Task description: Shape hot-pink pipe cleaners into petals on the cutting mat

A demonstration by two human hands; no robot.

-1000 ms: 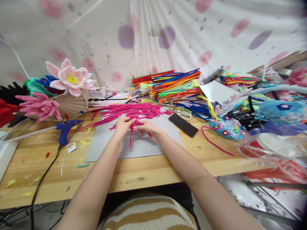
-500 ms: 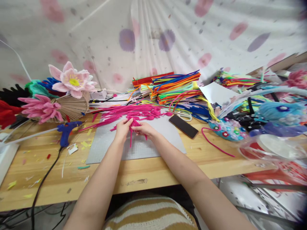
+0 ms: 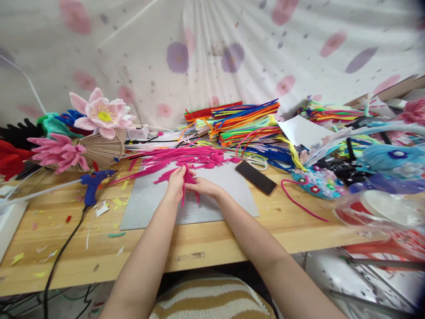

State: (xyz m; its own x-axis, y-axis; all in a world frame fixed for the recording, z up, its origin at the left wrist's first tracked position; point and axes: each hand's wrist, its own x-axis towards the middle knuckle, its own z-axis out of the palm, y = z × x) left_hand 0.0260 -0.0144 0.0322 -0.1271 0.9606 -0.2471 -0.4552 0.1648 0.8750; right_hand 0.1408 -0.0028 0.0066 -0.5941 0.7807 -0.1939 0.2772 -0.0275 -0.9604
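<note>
Magenta pipe cleaners, bent into a petal-like bunch, are between my two hands above the grey mat. My left hand grips the bunch from the left, thumb on top. From the right, my right hand has its fingers closed on the lower part, and some of its fingertips are hidden. Two loose stem ends hang down below the hands. Just beyond lies a pile of magenta pipe cleaners, with finished-looking looped pieces at its right side.
A black phone and white-handled scissors lie right of the mat. To the left are a blue glue gun and fuzzy pink flowers. Bundles of coloured pipe cleaners are stacked behind. A blue flowered piece stands right.
My right hand has turned slightly and its fingers have drawn in under the magenta bunch, which now stands more upright. The whole view has shifted a little.
</note>
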